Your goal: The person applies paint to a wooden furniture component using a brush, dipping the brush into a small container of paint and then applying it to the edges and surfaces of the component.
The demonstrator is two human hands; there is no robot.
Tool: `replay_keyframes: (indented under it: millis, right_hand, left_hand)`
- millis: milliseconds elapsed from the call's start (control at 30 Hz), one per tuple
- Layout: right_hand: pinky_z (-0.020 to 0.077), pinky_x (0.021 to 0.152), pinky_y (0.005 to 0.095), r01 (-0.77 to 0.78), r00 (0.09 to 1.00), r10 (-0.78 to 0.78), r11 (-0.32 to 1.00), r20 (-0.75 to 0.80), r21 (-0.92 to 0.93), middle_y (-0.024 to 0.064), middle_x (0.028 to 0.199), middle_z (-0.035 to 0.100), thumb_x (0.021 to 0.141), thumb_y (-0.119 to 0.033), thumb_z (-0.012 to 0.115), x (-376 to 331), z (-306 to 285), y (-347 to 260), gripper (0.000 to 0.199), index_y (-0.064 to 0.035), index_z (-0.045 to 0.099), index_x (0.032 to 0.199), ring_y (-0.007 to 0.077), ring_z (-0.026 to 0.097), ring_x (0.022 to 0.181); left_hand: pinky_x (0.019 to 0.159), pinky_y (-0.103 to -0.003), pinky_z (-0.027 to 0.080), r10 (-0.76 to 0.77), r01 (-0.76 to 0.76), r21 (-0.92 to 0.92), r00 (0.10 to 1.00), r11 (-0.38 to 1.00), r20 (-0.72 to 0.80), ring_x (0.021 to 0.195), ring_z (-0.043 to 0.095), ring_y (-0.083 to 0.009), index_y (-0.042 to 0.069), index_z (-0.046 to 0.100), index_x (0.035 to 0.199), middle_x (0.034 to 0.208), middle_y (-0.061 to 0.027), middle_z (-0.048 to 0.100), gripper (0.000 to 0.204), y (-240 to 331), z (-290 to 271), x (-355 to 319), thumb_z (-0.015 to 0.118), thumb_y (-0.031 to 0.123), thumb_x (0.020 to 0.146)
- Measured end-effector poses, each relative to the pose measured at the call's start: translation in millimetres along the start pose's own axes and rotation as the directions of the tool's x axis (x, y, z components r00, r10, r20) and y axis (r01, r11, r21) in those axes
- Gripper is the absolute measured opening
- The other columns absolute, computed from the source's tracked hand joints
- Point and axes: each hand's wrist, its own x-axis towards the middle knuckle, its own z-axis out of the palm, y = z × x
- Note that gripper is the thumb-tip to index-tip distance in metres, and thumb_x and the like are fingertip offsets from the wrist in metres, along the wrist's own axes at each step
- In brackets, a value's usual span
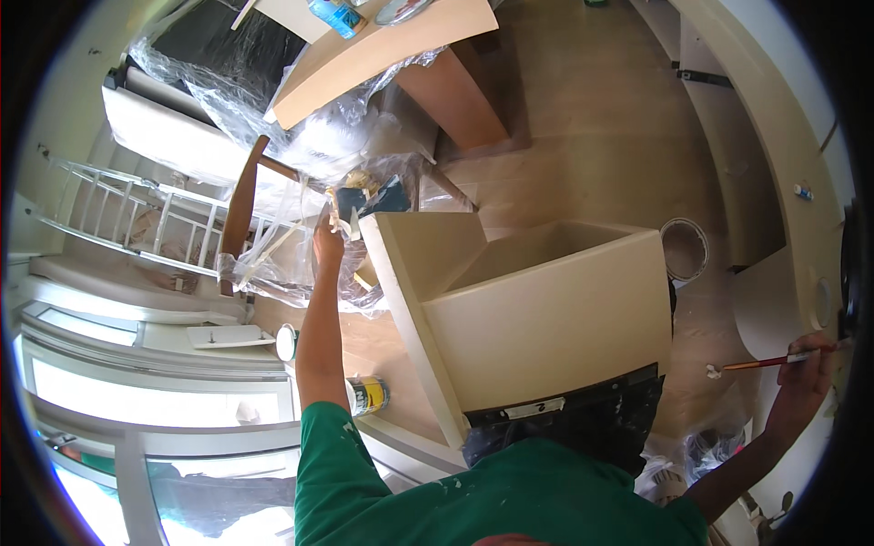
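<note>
A paintbrush [769, 362] with a reddish handle is gripped in my right hand [806, 369], out at the far right, its pale-smeared tip pointing left. My left hand [328, 244] reaches forward to the plastic-covered chair, fingers closed near its clutter; what they hold is too small to make out. Beside those fingers lie a dark flat piece [371, 198] and some pale scraps. A cream drawer-like box [546, 318] with an upright panel on its left stands right in front of my body, between my arms. What supports it is hidden.
Clear plastic sheeting [364, 136] drapes the chair [244, 205] and furniture behind. A wooden desk [391, 55] holds a blue bottle. A metal ladder [164, 218] lies at the left. Paint tins [369, 395] stand by my left arm; a round tub [685, 250] is right of the box.
</note>
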Motion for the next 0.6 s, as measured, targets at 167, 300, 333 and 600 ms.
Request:
replay_keyframes:
  millis: [167,300,333,600]
  right_hand:
    - [0.0343,0.064,0.0228,-0.067,0.994,0.065,0.998,0.083,0.016,0.0027,0.106,0.062,0.114,-0.022,0.055,7,-22,17,0.021,-0.0049,0.065,0.119,0.0045,0.046,0.076]
    - [0.041,0.077,0.0256,-0.129,0.99,0.134,0.988,0.052,-0.079,0.0031,0.111,0.062,0.115,-0.023,0.053,9,-27,30,0.022,-0.0052,0.065,0.121,0.0073,0.053,0.089]
    - [0.043,0.082,0.0269,-0.132,0.991,0.132,0.989,-0.006,-0.062,0.0034,0.112,0.063,0.115,-0.023,0.053,5,-30,36,0.023,-0.0051,0.064,0.122,0.0084,0.055,0.094]
    - [0.0404,0.115,0.0408,-0.193,0.981,0.181,0.897,0.068,0.397,0.0089,0.122,0.064,0.114,-0.021,0.055,23,-77,119,0.027,-0.0038,0.064,0.132,0.0199,0.058,0.121]
  left_hand:
    - [0.095,-0.047,0.054,0.048,-0.033,0.088,0.985,0.996,-0.167,0.11,0.068,-0.0384,0.0,0.066,0.138,0.121,-0.0235,0.069,0.045,45,-54,-19,0.074,0.02,0.099]
    - [0.1,-0.046,0.053,0.133,-0.2,-0.234,0.952,0.951,-0.274,0.117,0.066,-0.0338,-0.001,0.062,0.141,0.129,-0.0221,0.066,0.045,133,-117,-63,0.068,0.025,0.105]
    - [0.102,-0.046,0.053,0.183,-0.29,-0.349,0.933,0.891,-0.308,0.119,0.066,-0.0331,-0.002,0.061,0.142,0.131,-0.0221,0.065,0.046,173,-136,-77,0.065,0.027,0.107]
    - [0.111,-0.038,0.051,0.967,-0.963,-0.11,-0.251,-0.245,0.047,0.121,0.069,-0.0193,0.011,0.074,0.127,0.124,-0.0047,0.073,0.042,333,-234,-285,0.056,0.045,0.11]
